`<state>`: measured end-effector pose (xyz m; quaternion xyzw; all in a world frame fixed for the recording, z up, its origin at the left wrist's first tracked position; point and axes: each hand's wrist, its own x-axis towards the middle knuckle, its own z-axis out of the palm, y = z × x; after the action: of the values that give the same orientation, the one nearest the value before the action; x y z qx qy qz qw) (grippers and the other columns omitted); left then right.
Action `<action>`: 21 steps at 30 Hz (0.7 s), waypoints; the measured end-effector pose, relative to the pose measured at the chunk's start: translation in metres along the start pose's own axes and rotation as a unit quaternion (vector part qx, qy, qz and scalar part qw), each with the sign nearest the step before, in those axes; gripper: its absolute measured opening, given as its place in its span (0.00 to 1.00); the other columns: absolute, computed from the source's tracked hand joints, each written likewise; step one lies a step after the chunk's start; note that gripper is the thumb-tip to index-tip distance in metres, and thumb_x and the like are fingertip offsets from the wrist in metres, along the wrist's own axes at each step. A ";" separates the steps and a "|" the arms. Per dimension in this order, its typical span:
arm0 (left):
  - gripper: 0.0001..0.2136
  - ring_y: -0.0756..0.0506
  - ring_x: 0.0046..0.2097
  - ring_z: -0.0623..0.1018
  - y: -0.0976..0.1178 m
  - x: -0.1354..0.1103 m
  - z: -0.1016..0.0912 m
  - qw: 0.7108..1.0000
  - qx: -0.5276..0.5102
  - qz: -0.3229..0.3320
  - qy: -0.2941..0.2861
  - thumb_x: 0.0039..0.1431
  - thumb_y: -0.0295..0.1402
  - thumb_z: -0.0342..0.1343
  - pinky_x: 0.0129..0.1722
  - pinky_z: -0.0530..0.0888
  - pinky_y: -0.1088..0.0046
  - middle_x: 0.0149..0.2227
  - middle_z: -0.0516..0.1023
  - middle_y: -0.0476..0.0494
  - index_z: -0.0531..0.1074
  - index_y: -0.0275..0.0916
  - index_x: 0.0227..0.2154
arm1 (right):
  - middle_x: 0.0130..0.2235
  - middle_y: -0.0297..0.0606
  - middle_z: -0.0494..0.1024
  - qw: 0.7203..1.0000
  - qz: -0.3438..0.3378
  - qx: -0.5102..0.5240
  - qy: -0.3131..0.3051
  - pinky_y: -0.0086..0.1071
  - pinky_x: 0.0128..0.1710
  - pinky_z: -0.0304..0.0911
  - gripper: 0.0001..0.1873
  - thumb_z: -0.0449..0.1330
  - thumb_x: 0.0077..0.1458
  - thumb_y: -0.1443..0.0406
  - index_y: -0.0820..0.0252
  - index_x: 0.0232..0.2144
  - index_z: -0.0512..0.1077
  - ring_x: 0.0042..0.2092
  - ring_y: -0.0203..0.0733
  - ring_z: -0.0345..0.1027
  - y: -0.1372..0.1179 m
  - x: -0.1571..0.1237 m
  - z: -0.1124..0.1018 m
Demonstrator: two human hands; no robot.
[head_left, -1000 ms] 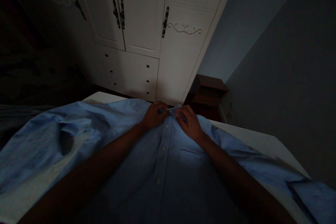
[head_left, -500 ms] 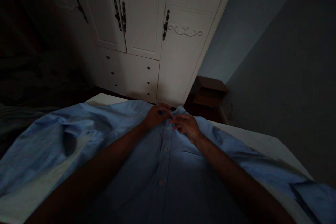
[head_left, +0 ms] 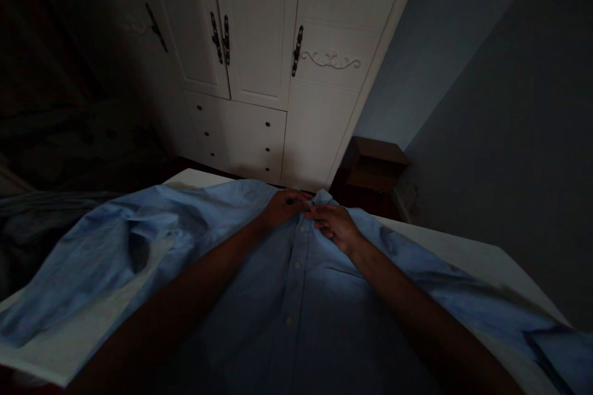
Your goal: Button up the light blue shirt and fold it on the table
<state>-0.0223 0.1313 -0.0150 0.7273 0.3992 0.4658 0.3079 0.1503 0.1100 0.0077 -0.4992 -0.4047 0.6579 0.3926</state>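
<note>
A light blue button-up shirt point(head_left: 259, 296) lies front side up, its collar point(head_left: 323, 197) at the far edge and its sleeves spread to both sides. Several pale buttons run down the front placket point(head_left: 296, 284). At the top of that placket, just below the collar, my left hand point(head_left: 282, 207) pinches the cloth between thumb and fingers. My right hand point(head_left: 334, 222) meets it from the other side, fingertips closed on the same spot. Whatever button or edge sits between the fingertips is hidden. A chest pocket shows beside my right forearm.
The shirt rests on a white table point(head_left: 467, 247). Beyond it stands a white wardrobe point(head_left: 259, 43) with dark handles and drawers. A small brown open cabinet point(head_left: 377, 163) is by the grey wall at the right. Dark, rumpled fabric point(head_left: 41, 222) lies at the left.
The view has shifted slightly, so everything sits a little farther right and lower. Both hands stay at the shirt's top placket, with little visible change in their grip.
</note>
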 end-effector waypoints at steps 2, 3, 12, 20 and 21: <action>0.05 0.45 0.44 0.79 0.002 0.000 0.001 1.000 -0.005 -0.008 -0.003 0.53 0.34 0.60 0.49 0.73 0.65 0.41 0.82 0.44 0.78 0.39 0.27 | 0.30 0.43 0.81 1.000 0.003 0.001 -0.001 0.18 0.09 0.43 0.04 0.64 0.44 0.69 0.65 0.26 0.74 0.18 0.28 0.65 -0.001 -0.001 0.000; 0.06 0.45 0.44 0.80 0.003 0.000 0.001 1.000 -0.006 -0.015 0.000 0.53 0.34 0.59 0.49 0.73 0.65 0.41 0.82 0.44 0.78 0.39 0.27 | 0.29 0.43 0.81 1.000 0.002 -0.001 -0.001 0.18 0.09 0.43 0.04 0.64 0.44 0.69 0.65 0.26 0.73 0.18 0.29 0.66 -0.001 -0.001 0.001; 0.07 0.45 0.42 0.79 0.005 -0.001 0.006 0.997 0.042 -0.033 0.046 0.54 0.36 0.58 0.46 0.73 0.68 0.39 0.82 0.44 0.77 0.39 0.26 | 0.25 0.37 0.77 0.998 -0.045 -0.034 -0.008 0.20 0.10 0.47 0.05 0.62 0.44 0.66 0.63 0.26 0.71 0.21 0.33 0.69 0.005 0.000 0.002; 0.11 0.44 0.49 0.76 0.005 -0.004 0.005 0.978 0.192 0.054 0.060 0.62 0.33 0.49 0.51 0.70 0.66 0.45 0.79 0.40 0.75 0.38 0.41 | 0.25 0.35 0.75 0.995 -0.076 -0.062 -0.018 0.21 0.11 0.50 0.11 0.64 0.44 0.60 0.60 0.28 0.69 0.23 0.35 0.68 0.007 -0.003 -0.002; 0.13 0.45 0.50 0.76 0.005 -0.004 0.004 0.975 0.211 0.055 0.043 0.62 0.31 0.46 0.52 0.70 0.66 0.47 0.78 0.40 0.74 0.38 0.44 | 0.26 0.36 0.75 0.996 -0.072 -0.052 -0.027 0.22 0.12 0.51 0.12 0.64 0.44 0.59 0.60 0.28 0.69 0.23 0.35 0.68 0.007 -0.003 -0.004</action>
<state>-0.0181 0.1255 -0.0140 0.7760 0.4605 0.4182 0.1043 0.1537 0.1054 0.0018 -0.4706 -0.4837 0.6194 0.4011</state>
